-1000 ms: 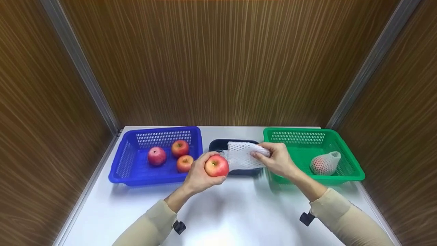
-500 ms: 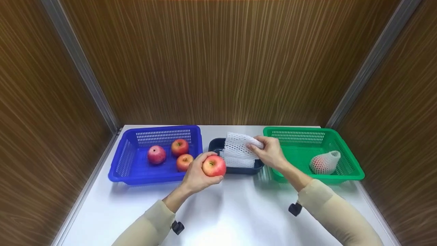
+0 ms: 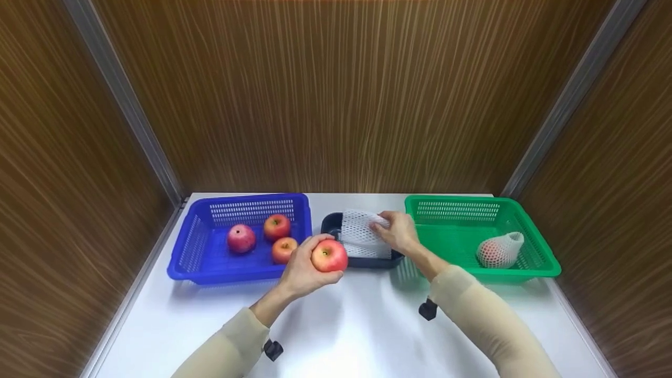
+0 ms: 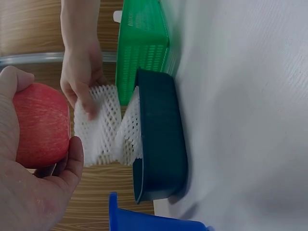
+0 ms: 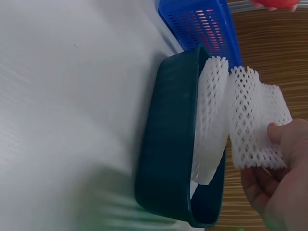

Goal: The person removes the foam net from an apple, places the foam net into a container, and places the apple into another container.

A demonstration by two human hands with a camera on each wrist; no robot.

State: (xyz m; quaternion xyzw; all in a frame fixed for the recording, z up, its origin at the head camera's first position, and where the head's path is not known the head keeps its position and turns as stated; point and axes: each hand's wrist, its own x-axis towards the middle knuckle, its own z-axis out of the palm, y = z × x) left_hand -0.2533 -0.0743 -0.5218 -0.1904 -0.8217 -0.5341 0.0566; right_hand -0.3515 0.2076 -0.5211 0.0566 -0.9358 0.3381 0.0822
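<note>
My left hand (image 3: pixel 300 274) grips a red apple (image 3: pixel 331 255) above the front of the table, fingers and thumb round its sides. Just to the right, my right hand (image 3: pixel 401 231) pinches a white foam net sleeve (image 5: pixel 252 120) by one end. That sleeve hangs flat over a dark teal tray (image 4: pixel 163 139), in which more foam net sleeves (image 5: pixel 210 125) lie. In the left wrist view the apple and the pinched sleeve are apart, side by side.
At left, a blue basket (image 3: pixel 231 273) holds several red fruits, among them an apple (image 3: pixel 276 228). A green basket (image 3: pixel 504 273) stands at right with one fruit in a foam net (image 3: pixel 500 251). Wood-grain panels (image 3: pixel 336 94) enclose the white table (image 3: pixel 346 336).
My right hand has moved left with the foam net sleeve, rising a little and then lowering over the tray. My left hand with the apple shifted slightly left, then stayed still.
</note>
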